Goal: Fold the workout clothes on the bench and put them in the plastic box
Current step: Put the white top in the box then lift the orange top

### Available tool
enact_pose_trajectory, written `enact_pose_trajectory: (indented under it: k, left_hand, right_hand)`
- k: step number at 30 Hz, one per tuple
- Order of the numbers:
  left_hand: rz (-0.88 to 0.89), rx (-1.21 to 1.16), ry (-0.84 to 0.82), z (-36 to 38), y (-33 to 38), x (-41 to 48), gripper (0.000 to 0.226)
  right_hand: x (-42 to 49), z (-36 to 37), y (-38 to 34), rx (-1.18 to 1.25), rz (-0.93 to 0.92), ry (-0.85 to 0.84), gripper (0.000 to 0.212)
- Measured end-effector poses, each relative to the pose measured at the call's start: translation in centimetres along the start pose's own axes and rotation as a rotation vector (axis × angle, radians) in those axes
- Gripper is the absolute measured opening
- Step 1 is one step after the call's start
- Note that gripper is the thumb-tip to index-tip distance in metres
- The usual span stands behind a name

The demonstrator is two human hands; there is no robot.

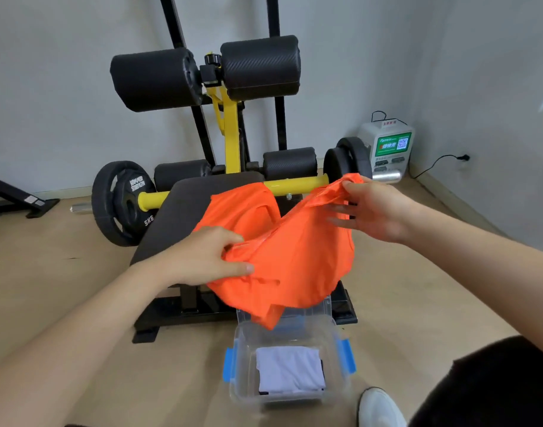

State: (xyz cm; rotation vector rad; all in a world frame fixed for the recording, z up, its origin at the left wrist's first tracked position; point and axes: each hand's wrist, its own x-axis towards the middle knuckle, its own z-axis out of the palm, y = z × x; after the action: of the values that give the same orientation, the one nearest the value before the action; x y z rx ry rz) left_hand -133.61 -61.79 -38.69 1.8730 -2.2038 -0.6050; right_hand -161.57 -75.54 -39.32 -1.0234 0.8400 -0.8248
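An orange workout garment (294,251) hangs loosely between my hands, part of it draped over the black bench pad (177,223). My left hand (208,257) pinches its lower left edge. My right hand (375,208) holds its upper right corner raised, thumb on the cloth and fingers spread. Below the garment, on the floor, stands the clear plastic box (242,386) with blue latches. Inside it lies a folded white garment (290,369) on top of something dark. The orange cloth's lowest fold dangles just over the box's far rim.
The bench belongs to a black and yellow weight machine (230,140) with roller pads and weight plates (122,201) on a yellow bar. A white charging unit (387,149) sits in the right corner. My white shoe (379,408) is beside the box.
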Motion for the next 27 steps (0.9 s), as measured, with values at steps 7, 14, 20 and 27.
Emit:
enact_pose_trajectory:
  k: [7, 14, 20, 27]
  left_hand:
    - [0.006, -0.46, 0.035, 0.9, 4.6, 0.5, 0.016]
    - [0.072, -0.451, 0.29, 1.8, 4.2, 3.0, 0.064]
    - [0.161, -0.478, 0.074, 3.3, 5.6, 5.3, 0.061]
    - [0.038, -0.435, 0.012, 4.5, 4.0, 4.9, 0.014]
  right_hand:
    - [-1.1, 0.2, -1.9, 0.088, -0.015, -0.234, 0.02]
    - [-2.0, 1.1, -2.2, -0.166, -0.096, -0.371, 0.014]
    - [-2.5, 1.3, -2.9, -0.182, -0.18, -0.442, 0.008]
    - [-0.3, -0.2, -3.2, -0.059, -0.309, -0.089, 0.015]
